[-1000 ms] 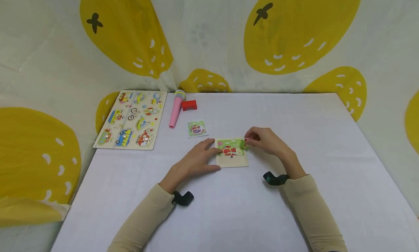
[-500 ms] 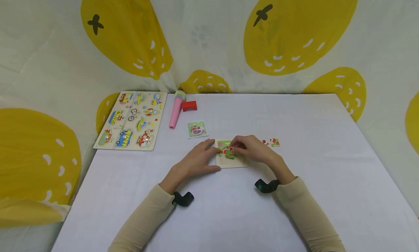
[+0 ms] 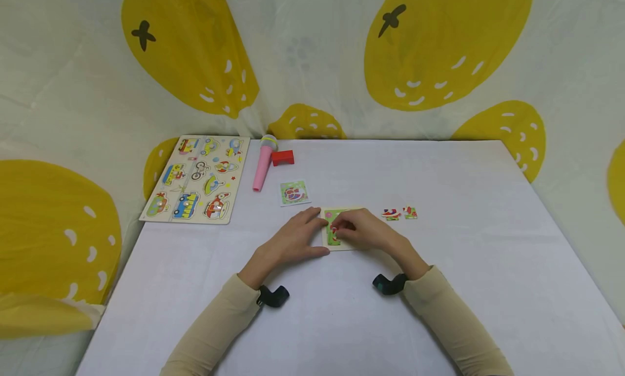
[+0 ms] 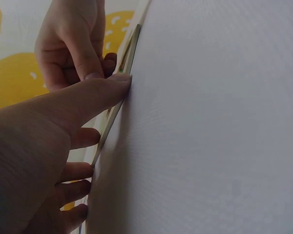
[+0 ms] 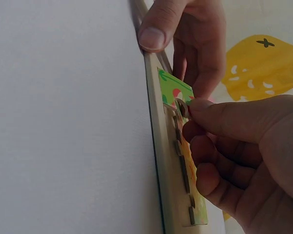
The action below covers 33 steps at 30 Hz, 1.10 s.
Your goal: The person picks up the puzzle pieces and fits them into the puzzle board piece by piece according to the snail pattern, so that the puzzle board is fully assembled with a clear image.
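A small square jigsaw puzzle board [image 3: 348,247] lies on the table, partly filled with green and red pieces. My left hand [image 3: 290,239] rests along its left side, fingers spread over the edge and thumb at the near corner. Between right thumb and fingertips, my right hand [image 3: 370,230] pinches a green and red jigsaw piece [image 5: 169,88] at the board's near left corner. Fitted pieces [image 5: 191,168] form a jagged row beyond that one; the right hand hides most of them from above. Two loose jigsaw pieces [image 3: 390,215] lie right of the board.
A finished-looking small picture square [image 3: 294,193] lies beyond the left hand. Farther back are a pink toy microphone [image 3: 262,167] and a red block [image 3: 282,158]. At the back left sits a large vehicle puzzle board [image 3: 222,172]. A patterned cloth [image 3: 332,50] hangs behind the table.
The right hand has carried the green piece leftward and down from the board's right edge to its near left corner, uncovering the loose pieces. The left hand has stayed in place.
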Each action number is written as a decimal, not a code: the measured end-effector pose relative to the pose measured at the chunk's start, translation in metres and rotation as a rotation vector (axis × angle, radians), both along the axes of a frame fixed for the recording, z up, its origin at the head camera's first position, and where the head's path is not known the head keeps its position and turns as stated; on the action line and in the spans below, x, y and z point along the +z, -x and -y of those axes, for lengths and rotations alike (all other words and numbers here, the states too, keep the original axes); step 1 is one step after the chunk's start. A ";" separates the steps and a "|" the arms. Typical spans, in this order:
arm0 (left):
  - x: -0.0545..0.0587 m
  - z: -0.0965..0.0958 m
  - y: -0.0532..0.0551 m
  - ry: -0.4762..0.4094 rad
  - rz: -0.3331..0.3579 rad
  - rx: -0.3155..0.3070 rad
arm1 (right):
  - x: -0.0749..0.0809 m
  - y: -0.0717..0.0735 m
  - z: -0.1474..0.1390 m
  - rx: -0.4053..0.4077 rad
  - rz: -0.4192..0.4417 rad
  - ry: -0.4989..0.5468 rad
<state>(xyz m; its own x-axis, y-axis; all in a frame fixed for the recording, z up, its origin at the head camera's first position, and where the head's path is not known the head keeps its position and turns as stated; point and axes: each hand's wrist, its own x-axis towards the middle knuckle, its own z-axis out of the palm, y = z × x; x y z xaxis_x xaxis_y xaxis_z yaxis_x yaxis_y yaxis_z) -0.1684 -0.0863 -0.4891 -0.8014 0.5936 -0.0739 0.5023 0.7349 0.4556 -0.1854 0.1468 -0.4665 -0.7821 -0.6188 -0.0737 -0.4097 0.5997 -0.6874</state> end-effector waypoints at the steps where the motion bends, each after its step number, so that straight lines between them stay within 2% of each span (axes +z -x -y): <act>1: -0.001 0.000 0.000 -0.001 -0.003 -0.001 | -0.002 0.000 0.001 0.001 -0.014 -0.005; 14: -0.002 0.001 0.000 -0.003 -0.012 -0.007 | -0.008 -0.003 0.006 0.033 -0.190 -0.054; 22: -0.003 0.000 0.001 -0.020 -0.026 -0.006 | -0.007 -0.003 0.007 0.039 -0.217 -0.035; 29: -0.004 -0.003 0.000 -0.058 -0.096 -0.005 | -0.006 -0.002 0.005 0.041 -0.189 -0.033; 33: -0.002 -0.006 -0.002 -0.061 -0.104 0.005 | -0.003 -0.002 0.003 0.048 -0.174 -0.033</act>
